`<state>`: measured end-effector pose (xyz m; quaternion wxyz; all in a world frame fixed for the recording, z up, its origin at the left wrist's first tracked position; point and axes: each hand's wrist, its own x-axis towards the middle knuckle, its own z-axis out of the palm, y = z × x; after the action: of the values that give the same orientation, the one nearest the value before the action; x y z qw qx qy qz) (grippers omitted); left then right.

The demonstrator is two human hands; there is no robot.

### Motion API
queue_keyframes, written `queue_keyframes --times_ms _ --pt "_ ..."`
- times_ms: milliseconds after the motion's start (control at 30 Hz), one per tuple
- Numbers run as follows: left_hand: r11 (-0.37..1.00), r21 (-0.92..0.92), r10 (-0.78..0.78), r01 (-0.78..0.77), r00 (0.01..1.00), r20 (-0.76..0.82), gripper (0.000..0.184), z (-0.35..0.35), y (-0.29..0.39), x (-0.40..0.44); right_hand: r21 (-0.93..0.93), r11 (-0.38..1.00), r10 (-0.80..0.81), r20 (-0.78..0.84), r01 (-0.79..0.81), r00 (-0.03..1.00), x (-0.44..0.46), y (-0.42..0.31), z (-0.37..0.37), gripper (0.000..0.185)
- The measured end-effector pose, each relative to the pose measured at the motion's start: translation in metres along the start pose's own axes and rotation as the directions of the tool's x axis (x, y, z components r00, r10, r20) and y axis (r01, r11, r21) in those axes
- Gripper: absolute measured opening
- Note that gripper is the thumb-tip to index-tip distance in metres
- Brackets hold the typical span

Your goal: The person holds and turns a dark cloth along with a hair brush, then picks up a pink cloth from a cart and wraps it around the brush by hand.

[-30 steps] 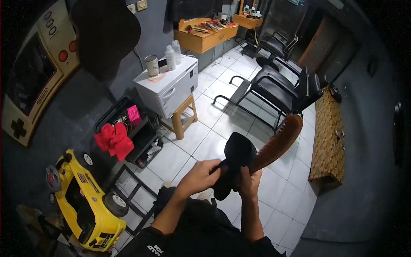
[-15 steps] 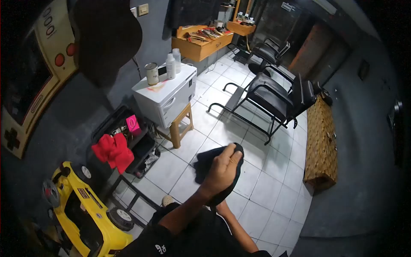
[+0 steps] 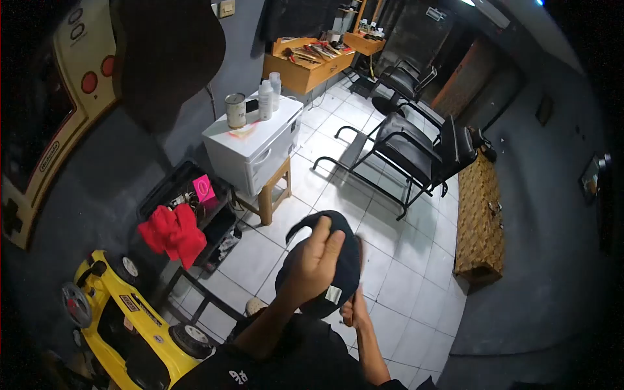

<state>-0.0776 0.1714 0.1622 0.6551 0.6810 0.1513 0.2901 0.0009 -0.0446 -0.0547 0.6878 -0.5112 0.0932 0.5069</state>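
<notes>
At six o'clock, the left hand [image 3: 311,272], fingers nearly closed, grips a black cap [image 3: 348,273], probably best kept taut, while at five o'clock the right hand [image 3: 360,313] wraps a mostly hidden brown brush [image 3: 348,318].

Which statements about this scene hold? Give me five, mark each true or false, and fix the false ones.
1. The left hand touches the black cloth item. True.
2. The red cloth lies on the wooden stool. False: it rests on the black cart.
3. A can stands on the white cabinet. True.
4. The toy car is blue. False: it is yellow.
5. The right hand holds a brown handle. True.
</notes>
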Motion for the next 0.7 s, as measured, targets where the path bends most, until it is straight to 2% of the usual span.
queue_keyframes --times_ms 67,100,133,200,233,267,300,333,367,400,467,567,633,667,700 --pt "0.988 0.064 0.137 -0.138 0.990 0.016 0.016 0.007 0.004 -0.002 0.112 0.976 -0.203 0.141 0.188 0.969 -0.042 -0.039 0.054 0.056" --pt "0.990 0.061 0.123 -0.126 0.991 0.043 0.015 0.011 0.002 -0.005 0.100 0.961 -0.273 0.209 0.258 0.939 -0.057 -0.049 0.071 0.059" --pt "0.992 0.058 0.109 -0.113 0.992 0.070 0.014 0.014 -0.001 -0.009 0.017 0.960 -0.278 0.215 0.281 0.936 -0.069 -0.055 0.087 0.066" --pt "0.983 -0.019 0.184 -0.183 0.981 0.065 0.014 0.020 0.002 -0.012 -0.212 0.957 -0.126 0.322 0.201 0.938 -0.070 -0.048 0.097 0.071" --pt "0.978 -0.027 0.207 -0.207 0.978 0.011 0.014 0.022 0.003 -0.012 -0.266 0.957 -0.070 0.189 0.119 0.979 -0.066 -0.043 0.114 0.070" --pt "0.972 -0.033 0.230 -0.232 0.972 -0.043 0.015 0.022 0.002 -0.012 -0.403 0.900 -0.090 0.201 0.167 0.975 -0.047 -0.028 0.108 0.067" --pt "0.962 -0.052 0.266 -0.270 0.962 -0.069 0.016 0.021 -0.003 -0.010 -0.565 0.785 -0.135 0.244 0.254 0.960 -0.021 -0.004 0.086 0.063" --pt "0.976 -0.043 0.212 -0.215 0.975 -0.066 0.015 0.016 -0.006 -0.011 -0.706 0.619 -0.179 0.298 0.343 0.938 0.007 0.021 0.064 0.060" --pt "0.964 -0.090 0.234 -0.250 0.959 -0.159 0.014 0.016 -0.004 -0.012 -0.809 0.428 -0.206 0.347 0.403 0.915 0.034 0.046 0.038 0.057" --pt "0.948 -0.133 0.249 -0.288 0.935 -0.251 0.014 0.015 -0.003 -0.013 -0.879 0.266 -0.179 0.359 0.396 0.916 0.058 0.073 0.012 0.054" --pt "0.930 -0.281 0.141 -0.238 0.935 -0.326 0.012 0.009 0.008 -0.018 -0.956 0.041 -0.058 0.288 0.290 0.956 0.091 0.117 -0.041 0.049" --pt "0.938 -0.251 0.150 -0.241 0.931 -0.334 0.009 -0.003 -0.005 -0.016 -0.985 -0.122 0.042 0.118 0.122 0.992 0.109 0.158 -0.111 0.041" --pt "0.900 -0.375 0.078 -0.220 0.930 -0.360 0.008 -0.002 0.009 -0.018 -0.981 -0.178 -0.015 0.080 0.076 0.997 0.112 0.174 -0.146 0.036" --pt "0.875 -0.428 0.059 -0.226 0.927 -0.370 0.007 -0.001 0.020 -0.019 -0.975 -0.191 -0.108 0.134 0.112 0.985 0.120 0.191 -0.179 0.034" --pt "0.864 -0.459 0.061 -0.207 0.948 -0.313 0.018 0.001 0.015 -0.020 -0.922 -0.236 -0.325 0.374 0.308 0.869 0.143 0.219 -0.232 0.033"
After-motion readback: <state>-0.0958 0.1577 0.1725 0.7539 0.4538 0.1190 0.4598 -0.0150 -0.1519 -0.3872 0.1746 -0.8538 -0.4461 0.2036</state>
